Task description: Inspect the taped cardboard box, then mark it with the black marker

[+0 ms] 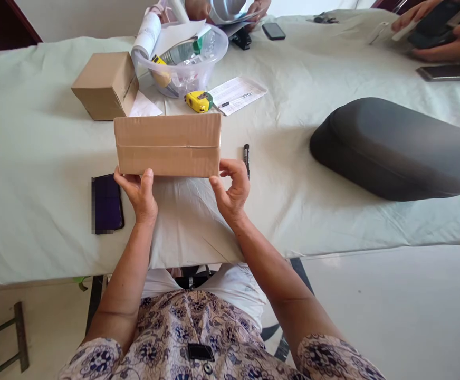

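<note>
- Patterned shirt cloth (174, 332) lies nearest the camera, on the body's side of the front edge of the tabletop (285, 221).
- Across that cloth-covered tabletop, room to move looks widest rightward, between the held carton (169, 158) and a dark rounded pad (396, 148).
- Behind the carton, a clear plastic basin (204, 79) and a second carton (99, 79) crowd the far side; a straight push back would have little room.
- The held carton is in front of the body, seam side facing it; whether its underside touches the cloth cannot be told. It looks like cardboard: probably light, stiff at edges and corners, easier to dent along the seam. Lower corners seem a sound hold.
- Both hands, left (141, 198) and right (232, 190), grip those corners, thumbs nearside, the right more loosely.
- A dark phone (108, 205) lies near the left hand.
- A yellow tape measure (198, 102) sits behind the carton.
- A black marker (246, 155) lies just beside the right hand.
</note>
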The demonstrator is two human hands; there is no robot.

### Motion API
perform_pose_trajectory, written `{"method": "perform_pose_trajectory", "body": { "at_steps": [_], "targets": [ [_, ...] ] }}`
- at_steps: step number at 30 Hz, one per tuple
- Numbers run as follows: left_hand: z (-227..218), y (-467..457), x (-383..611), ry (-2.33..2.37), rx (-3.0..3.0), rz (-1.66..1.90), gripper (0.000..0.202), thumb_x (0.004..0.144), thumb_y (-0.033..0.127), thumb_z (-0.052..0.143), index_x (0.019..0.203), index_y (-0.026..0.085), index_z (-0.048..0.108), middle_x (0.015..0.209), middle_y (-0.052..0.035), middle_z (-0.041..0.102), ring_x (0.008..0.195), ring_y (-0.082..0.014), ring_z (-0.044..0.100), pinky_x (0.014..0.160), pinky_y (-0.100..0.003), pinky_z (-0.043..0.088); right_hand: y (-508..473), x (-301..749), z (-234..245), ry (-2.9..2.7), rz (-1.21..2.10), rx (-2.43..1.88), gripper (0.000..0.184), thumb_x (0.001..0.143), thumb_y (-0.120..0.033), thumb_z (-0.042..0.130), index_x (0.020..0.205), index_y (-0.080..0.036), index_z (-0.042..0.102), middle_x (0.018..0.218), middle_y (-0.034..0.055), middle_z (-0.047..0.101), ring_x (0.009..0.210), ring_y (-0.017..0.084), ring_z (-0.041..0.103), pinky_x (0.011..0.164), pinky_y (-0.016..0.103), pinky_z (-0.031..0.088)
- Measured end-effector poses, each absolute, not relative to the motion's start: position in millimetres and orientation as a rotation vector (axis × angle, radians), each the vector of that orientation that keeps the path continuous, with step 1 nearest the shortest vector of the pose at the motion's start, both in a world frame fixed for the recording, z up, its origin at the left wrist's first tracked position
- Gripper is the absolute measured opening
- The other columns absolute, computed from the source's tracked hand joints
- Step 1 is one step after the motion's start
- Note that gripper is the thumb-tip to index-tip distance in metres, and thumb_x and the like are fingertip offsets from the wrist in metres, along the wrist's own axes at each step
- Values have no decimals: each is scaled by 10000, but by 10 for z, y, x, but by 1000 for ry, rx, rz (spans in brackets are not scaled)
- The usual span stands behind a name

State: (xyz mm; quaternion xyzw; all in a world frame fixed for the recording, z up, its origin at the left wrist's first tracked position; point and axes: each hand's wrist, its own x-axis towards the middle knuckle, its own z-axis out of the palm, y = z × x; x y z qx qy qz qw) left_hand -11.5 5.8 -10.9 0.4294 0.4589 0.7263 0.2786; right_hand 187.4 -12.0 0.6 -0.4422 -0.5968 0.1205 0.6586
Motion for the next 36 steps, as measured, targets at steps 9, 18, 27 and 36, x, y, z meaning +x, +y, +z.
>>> {"method": "perform_pose_trajectory", "body": {
  "at_steps": [9, 18, 27, 36],
  "targets": [
    [-42, 64, -159, 1209, 1350, 1878, 993, 812, 683, 694, 1598, 399, 158, 1693, -81, 263, 1575, -263, 291, 1251, -442, 327, -161, 1786, -76, -1577, 236, -837, 397, 853, -635, 685, 952, -272, 557, 734, -13, 603, 658, 169, 582, 624, 353, 525],
    [41, -179, 100, 1285, 1566, 1586, 884, 759, 702, 740, 1511, 361, 424, 1702, -93, 221, 1597, -378, 188, 1152, -508, 434, -189, 1701, -96, -1762, 360, -766, 314, 963, -285, 587, 1277, -277, 605, 924, 32, 741, 721, 144, 661, 677, 297, 595],
    [15, -140, 42, 1384, 1822, 1601, 744, 849, 691, 653, 1438, 293, 434, 1664, -171, 252, 1557, -345, 302, 1033, -437, 539, -184, 1763, -110, -1631, 40, -894, 388, 954, -399, 639, 1321, -278, 602, 1022, 73, 715, 881, 204, 696, 776, 394, 632],
    [-12, -121, 88, 1325, 2104, 1570, 668, 865, 654, 656, 1375, 268, 466, 1671, -200, 285, 1508, -364, 402, 1083, -517, 504, 30, 1968, -115, -1563, 310, -1076, 1053, 813, -874, 474, 1623, -320, 92, 1624, 183, 332, 1471, 375, 448, 1103, 616, 486]
  ]
}}
